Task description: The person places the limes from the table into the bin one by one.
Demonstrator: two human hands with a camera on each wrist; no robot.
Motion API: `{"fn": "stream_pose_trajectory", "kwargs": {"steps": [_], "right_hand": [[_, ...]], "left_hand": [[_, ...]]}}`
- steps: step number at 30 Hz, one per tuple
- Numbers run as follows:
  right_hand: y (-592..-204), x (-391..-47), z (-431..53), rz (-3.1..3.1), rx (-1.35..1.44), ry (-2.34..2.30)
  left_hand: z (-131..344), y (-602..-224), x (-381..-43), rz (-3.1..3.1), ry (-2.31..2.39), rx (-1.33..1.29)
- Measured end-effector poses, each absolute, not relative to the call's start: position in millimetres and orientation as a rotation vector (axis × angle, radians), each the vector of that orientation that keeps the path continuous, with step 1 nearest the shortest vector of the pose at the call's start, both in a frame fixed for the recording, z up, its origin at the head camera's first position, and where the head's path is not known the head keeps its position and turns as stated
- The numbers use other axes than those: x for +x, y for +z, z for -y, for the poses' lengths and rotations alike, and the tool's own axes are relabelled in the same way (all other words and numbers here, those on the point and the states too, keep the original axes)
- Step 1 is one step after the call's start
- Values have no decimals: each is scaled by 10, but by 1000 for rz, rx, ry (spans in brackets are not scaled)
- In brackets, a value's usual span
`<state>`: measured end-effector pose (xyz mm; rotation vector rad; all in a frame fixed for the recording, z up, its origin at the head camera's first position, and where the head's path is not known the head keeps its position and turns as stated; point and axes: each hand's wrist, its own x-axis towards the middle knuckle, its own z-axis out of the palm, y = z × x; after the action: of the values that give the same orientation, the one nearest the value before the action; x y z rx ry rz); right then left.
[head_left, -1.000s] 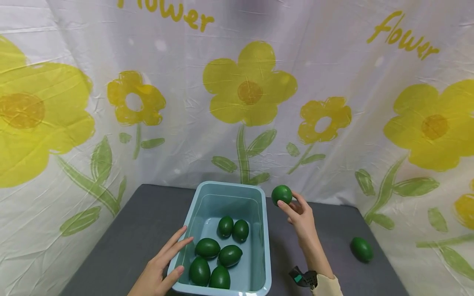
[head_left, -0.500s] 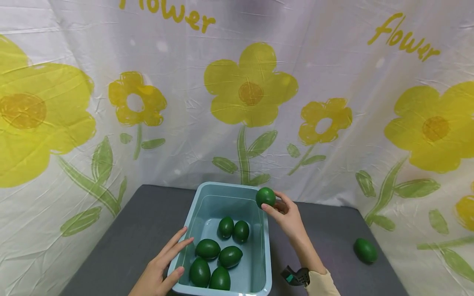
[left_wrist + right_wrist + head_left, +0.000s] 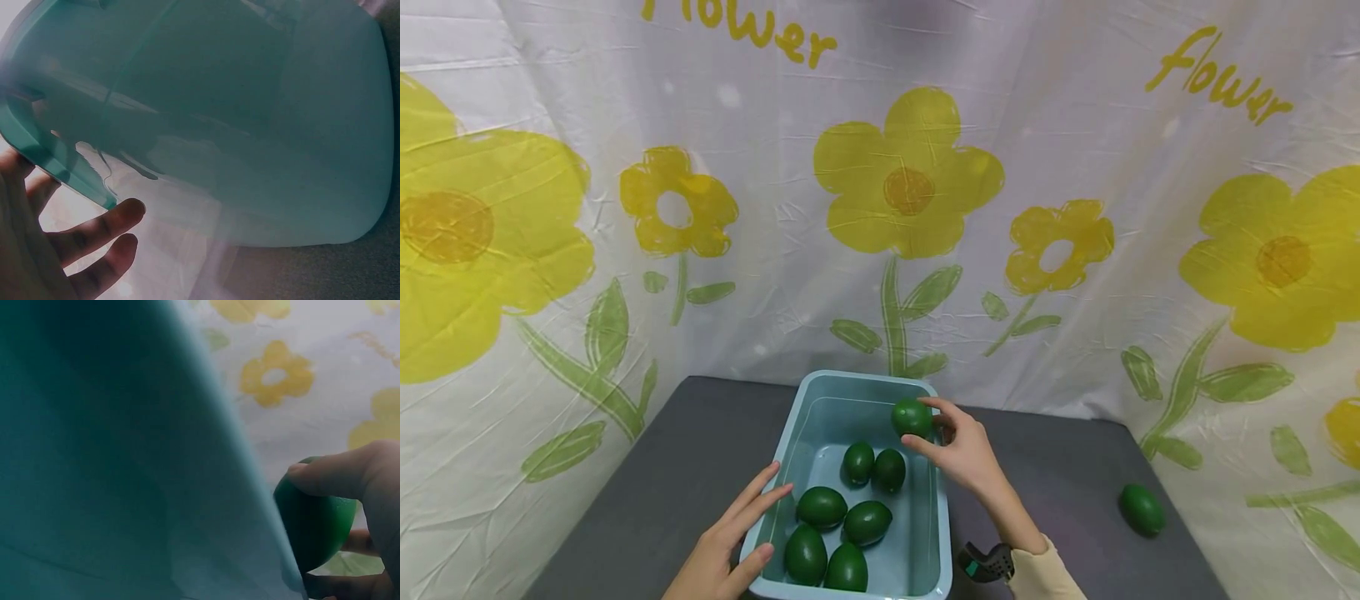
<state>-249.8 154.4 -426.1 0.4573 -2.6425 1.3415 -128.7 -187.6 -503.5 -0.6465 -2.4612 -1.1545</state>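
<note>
My right hand [image 3: 964,450] pinches a green lime [image 3: 912,417] between thumb and fingers, over the far right part of a light blue plastic tub [image 3: 945,533]. In the right wrist view the lime [image 3: 315,519] is partly hidden behind the tub's wall [image 3: 144,456]. Several limes lie on the tub's floor, among them a lime [image 3: 867,522] near the middle. My left hand [image 3: 722,533] rests on the tub's left rim with fingers spread and fairly straight. The left wrist view shows those fingers [image 3: 100,231] at the tub's edge.
Another lime [image 3: 1142,510] lies on the dark grey tabletop [image 3: 1045,483] near its right edge. A white cloth [image 3: 760,292] printed with yellow flowers hangs behind the table and along both sides.
My right hand has carried the lime leftward from beside the tub, across its right rim, and slightly down. My left hand has stayed on the left rim.
</note>
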Motion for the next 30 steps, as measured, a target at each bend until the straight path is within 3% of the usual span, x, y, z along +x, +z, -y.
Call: {"fn": "stream_pose_trajectory", "kwargs": {"steps": [18, 30], "right_hand": [[-4279, -2474, -1605, 2553, 426, 1317], [-4374, -2484, -1957, 2512, 304, 1069]], "left_hand": [[1865, -5018, -1283, 2471, -1161, -637], [1870, -5008, -1264, 2481, -1124, -649]]}}
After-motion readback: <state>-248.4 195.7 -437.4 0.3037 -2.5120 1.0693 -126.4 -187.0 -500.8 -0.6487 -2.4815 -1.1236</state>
